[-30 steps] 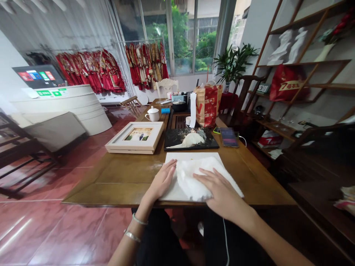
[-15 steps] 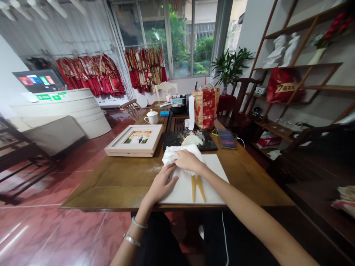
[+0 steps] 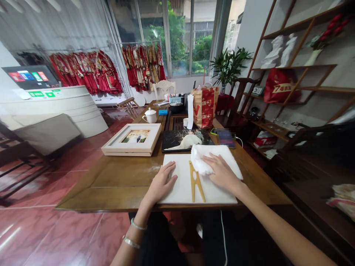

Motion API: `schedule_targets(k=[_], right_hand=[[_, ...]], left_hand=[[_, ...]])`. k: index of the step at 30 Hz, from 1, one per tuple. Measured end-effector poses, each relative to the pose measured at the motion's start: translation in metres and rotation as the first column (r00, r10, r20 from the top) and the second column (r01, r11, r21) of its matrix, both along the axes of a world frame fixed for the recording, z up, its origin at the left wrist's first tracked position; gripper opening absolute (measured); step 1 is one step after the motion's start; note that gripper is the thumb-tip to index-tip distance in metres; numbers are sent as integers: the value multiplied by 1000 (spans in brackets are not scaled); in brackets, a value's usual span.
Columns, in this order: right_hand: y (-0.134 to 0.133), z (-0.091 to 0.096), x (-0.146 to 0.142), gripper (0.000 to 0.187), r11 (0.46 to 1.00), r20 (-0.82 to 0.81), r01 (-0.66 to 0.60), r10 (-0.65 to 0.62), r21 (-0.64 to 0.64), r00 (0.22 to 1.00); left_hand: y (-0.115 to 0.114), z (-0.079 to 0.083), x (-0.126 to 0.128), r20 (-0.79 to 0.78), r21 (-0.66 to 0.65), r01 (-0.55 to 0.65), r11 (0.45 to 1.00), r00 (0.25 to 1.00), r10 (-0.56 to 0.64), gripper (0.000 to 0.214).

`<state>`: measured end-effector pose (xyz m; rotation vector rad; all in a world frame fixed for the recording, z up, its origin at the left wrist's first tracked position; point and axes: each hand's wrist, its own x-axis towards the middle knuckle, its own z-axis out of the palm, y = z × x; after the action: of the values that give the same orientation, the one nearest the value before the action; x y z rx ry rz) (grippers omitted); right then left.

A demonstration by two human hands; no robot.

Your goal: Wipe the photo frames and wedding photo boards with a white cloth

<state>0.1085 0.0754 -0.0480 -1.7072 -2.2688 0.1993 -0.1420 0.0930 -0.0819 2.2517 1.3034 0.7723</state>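
Observation:
My right hand (image 3: 222,171) presses down on a white fluffy towel (image 3: 227,155), gripping it over the right side of a flat white board (image 3: 177,192). Part of the towel hangs past the board's right edge onto the table. At the board's left edge, my left hand (image 3: 163,181) lies with its fingers stretched out and apart, touching the surface. Between both hands a yellow A-shaped piece (image 3: 195,181) lies on the board, its two legs pointing towards me. Just behind the board lies a dark photo panel (image 3: 174,138) with a pale dress pictured on it.
Left on the wooden table (image 3: 116,181) lies a white picture frame (image 3: 155,142). A lidded white cup (image 3: 151,116), a red-and-tan paper bag (image 3: 205,107) and a phone (image 3: 226,138) with a cable stand or lie farther back. Shelves (image 3: 313,66) rise at the right.
My right hand has moved right with the towel, from the board's far left part to its right side. The yellow piece's upper end and more of the photo panel now show. My left hand stays put.

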Motion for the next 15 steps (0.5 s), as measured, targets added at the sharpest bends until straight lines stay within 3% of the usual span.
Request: schedule_targets(k=[3,7,9,11,15], right_hand=[[-32,-8,5,83,983,-32,-176,178,42,984],[-82,0,5,77,928,-48,-372,371,-12,927],[-94,6,6,75,892,-65,-447,443,-62,894],[-91,10,9,73,885,-89,-458,451,-82,888],[-52,3,14,68,946,-75,-323,320,-23,944]], left_hand=[[1,-2,0,10,-5,3,1000,1000,-3,40],[3,-4,0,22,5,7,1000,1000,-7,40],[3,-4,0,15,7,4,1000,1000,-4,40],[3,-3,0,-1,4,4,1000,1000,-4,40],[1,0,1,-24,-9,7,1000,1000,-8,40]])
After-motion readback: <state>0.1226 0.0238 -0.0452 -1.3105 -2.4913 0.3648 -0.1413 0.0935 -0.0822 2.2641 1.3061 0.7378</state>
